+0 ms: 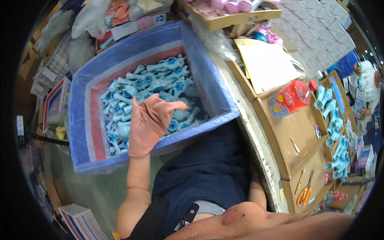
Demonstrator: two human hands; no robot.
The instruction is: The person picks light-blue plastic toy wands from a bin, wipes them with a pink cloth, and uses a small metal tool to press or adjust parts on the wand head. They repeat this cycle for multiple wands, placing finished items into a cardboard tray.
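Observation:
My left hand [151,120], in a loose salmon-pink cloth glove, hangs over the near side of a large blue plastic bin [216,86]. Its thumb and outermost finger spread apart; the middle fingers bend down out of sight, and nothing shows in the hand. Below it lies a heap of pale-blue molded plastic pieces [160,80], many shaped like flared handles with dark-blue and pink flower-like centers. My right forearm [257,191] runs beside the table edge at the lower right, and the hand itself is hidden there.
At right, a worktable with cardboard trays [276,140] holds a red-labeled bottle [291,99], orange-handled scissors [305,195], papers [266,64] and more pale-blue pieces [334,116]. A tray of pink parts [236,16] stands at the back. Another person [366,88] is at far right.

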